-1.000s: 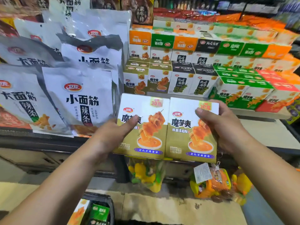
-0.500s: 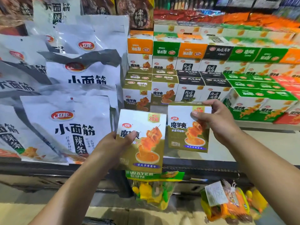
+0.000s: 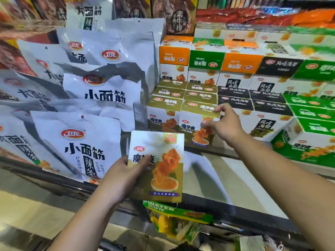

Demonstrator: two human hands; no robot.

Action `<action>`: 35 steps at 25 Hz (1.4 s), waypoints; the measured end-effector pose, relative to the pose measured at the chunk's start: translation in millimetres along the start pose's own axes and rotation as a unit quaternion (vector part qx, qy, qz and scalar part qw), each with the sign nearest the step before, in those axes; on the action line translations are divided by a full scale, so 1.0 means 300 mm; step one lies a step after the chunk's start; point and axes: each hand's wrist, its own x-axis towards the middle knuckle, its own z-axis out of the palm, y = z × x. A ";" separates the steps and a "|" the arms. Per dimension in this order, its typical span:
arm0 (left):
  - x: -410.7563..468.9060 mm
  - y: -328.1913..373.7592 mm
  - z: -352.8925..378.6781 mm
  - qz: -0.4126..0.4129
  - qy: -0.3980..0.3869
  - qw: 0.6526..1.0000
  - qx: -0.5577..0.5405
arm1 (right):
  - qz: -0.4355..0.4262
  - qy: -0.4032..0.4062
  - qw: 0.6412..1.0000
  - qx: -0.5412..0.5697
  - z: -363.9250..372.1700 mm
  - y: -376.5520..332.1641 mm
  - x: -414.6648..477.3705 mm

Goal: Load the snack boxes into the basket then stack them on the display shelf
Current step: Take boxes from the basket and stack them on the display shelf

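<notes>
My left hand (image 3: 125, 176) grips an olive-and-white snack box (image 3: 159, 167) by its left edge, upright, in front of the display shelf (image 3: 226, 169). My right hand (image 3: 223, 124) pinches the upper right corner of a second olive box (image 3: 194, 124), which stands on the shelf next to a matching box (image 3: 162, 115) at the front of the olive row. The basket is out of view.
Large white snack bags (image 3: 78, 147) hang to the left. Stacks of black (image 3: 266, 105), green (image 3: 308, 142) and orange (image 3: 174, 55) boxes fill the shelf behind and to the right. Toy packs (image 3: 177, 220) hang below the shelf's front rail.
My right hand carried its box forward and set it on the shelf beside the other olive boxes. My left hand and its box moved slightly toward the shelf.
</notes>
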 end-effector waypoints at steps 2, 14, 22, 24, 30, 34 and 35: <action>-0.005 0.008 0.013 0.007 0.038 0.999 0.034 | -0.029 0.006 0.998 -0.051 0.012 0.033 0.052; 0.001 0.039 0.075 0.000 0.040 0.997 0.066 | -0.122 0.048 0.986 -0.101 0.063 0.137 0.118; 0.038 0.013 0.090 0.028 0.022 0.997 0.065 | -0.131 0.019 0.978 -0.158 0.041 0.146 0.096; 0.057 0.005 0.089 0.025 0.023 0.997 0.067 | -0.119 0.003 0.980 -0.160 0.032 0.142 0.079; 0.100 -0.009 0.117 0.016 0.007 0.999 0.037 | -0.094 0.021 0.995 0.007 0.030 0.095 -0.098; 0.114 -0.010 0.147 0.026 -0.011 0.999 0.020 | -0.001 -0.186 0.978 0.093 0.059 0.086 -0.207; 0.121 -0.014 0.152 0.026 -0.013 0.999 0.026 | 0.010 -0.215 0.974 0.073 0.066 0.079 -0.219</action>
